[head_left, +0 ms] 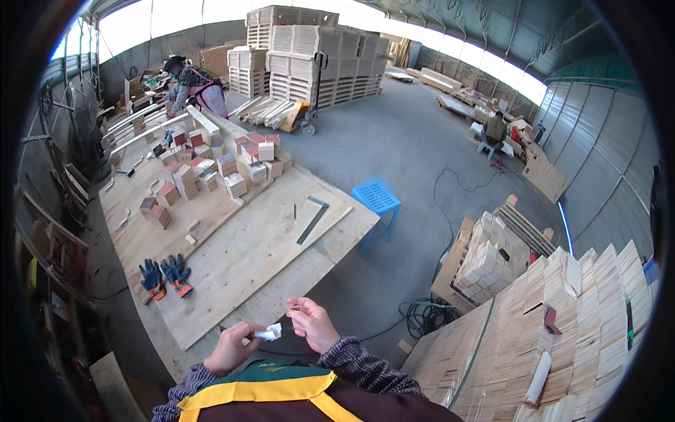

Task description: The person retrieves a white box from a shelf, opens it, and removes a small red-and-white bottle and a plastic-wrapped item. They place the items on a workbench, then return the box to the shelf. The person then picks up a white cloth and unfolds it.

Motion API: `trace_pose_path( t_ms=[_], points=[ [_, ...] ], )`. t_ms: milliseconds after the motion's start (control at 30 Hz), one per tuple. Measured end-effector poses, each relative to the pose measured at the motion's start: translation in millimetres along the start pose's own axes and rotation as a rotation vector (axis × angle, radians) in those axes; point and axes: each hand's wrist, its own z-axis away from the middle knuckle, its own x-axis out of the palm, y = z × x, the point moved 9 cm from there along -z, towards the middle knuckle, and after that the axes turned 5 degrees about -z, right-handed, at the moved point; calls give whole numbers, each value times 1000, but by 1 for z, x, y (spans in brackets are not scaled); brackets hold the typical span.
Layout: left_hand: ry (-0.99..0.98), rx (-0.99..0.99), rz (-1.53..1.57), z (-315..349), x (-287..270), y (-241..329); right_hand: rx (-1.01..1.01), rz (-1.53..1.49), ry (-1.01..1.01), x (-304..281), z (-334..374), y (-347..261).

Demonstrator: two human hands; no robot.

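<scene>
My left hand [232, 348] is low in the middle, in front of my body. Its thumb and fingers pinch a small crumpled white wrapper or piece of paper [268, 333]. Just to the right, my right hand [314, 325] is raised with its fingers curled into a pinch. Whatever it holds is too small to make out. Both hands hover near the front edge of a plywood-topped table [232, 299]. On that table lie a pair of dark gloves with orange cuffs [166, 276], a metal try square [312, 219] and a thin dark pencil or marker [294, 210].
Many wooden blocks [184, 181] cover the table's far part, where a person [197, 88] bends over. A blue plastic stool [377, 198] stands at its right corner. Stacked wood pieces [520, 337] rise at my right, beside coiled black cable [427, 318]. A yellow pallet jack [295, 116] stands farther off.
</scene>
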Motion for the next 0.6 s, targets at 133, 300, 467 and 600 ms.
trace_pose_path(
  t_ms=[133,300,467,600],
  points=[
    [112,-126,314,-2,-2,-14,-191,175,221,-27,-9,-21],
    [289,-285,616,2,-14,-35,-118,474,-8,-3,-12,-22],
    [380,-72,5,0,-54,10,-40,344,-284,48,-13,-10],
    [442,59,-206,2,-70,42,4,268,-358,80,-18,-6]
  ],
)
